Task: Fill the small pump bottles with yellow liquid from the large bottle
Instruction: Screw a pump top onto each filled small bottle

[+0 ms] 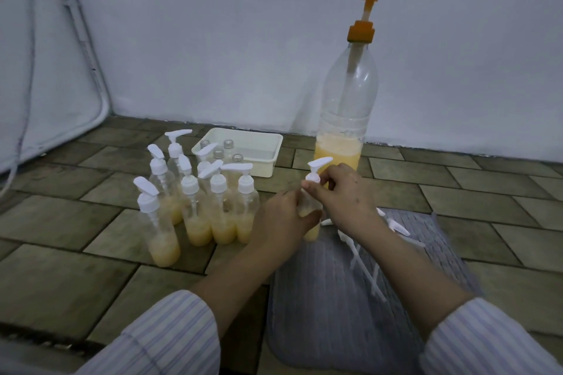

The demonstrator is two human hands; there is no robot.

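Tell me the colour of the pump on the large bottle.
Orange, seen clearly in the head view: the pump tops the large bottle.

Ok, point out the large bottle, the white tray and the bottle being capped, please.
large bottle [347, 94]: head view, on its clear upper body.
white tray [275, 146]: head view, on its right rim.
bottle being capped [311, 233]: head view, on its yellow-filled base below the left hand [281, 222].

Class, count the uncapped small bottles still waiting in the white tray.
4, all clustered in the white tray's left end: bottles at and. Pump heads in front may hide others.
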